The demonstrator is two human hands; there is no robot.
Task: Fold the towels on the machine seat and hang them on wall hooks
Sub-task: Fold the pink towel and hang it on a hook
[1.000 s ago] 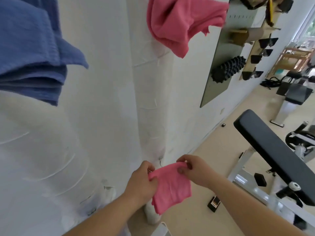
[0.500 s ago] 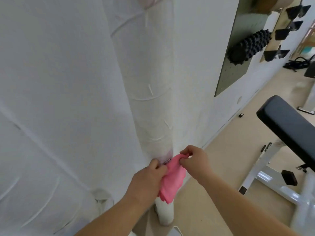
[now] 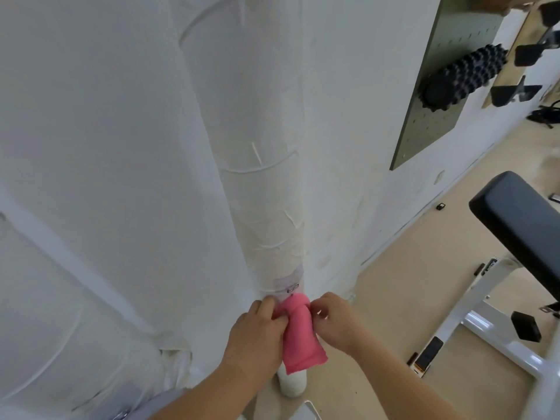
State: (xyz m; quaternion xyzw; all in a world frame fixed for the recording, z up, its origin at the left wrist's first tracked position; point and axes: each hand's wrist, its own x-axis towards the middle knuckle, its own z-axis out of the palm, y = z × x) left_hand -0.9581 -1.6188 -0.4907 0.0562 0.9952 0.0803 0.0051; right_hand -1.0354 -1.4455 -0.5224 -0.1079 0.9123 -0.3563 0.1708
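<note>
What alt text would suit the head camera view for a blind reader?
A left hand and a right hand pinch the top of a folded pink towel at a white wrapped column, just under a small metal hook. A black padded bench stands to the right.

Bare left hand (image 3: pixel 257 331), right hand (image 3: pixel 333 324), unsleeved forearms (image 3: pixel 209 395)

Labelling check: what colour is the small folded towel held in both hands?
Plain pink, no pattern: the small folded towel, seen in the head view.
</note>
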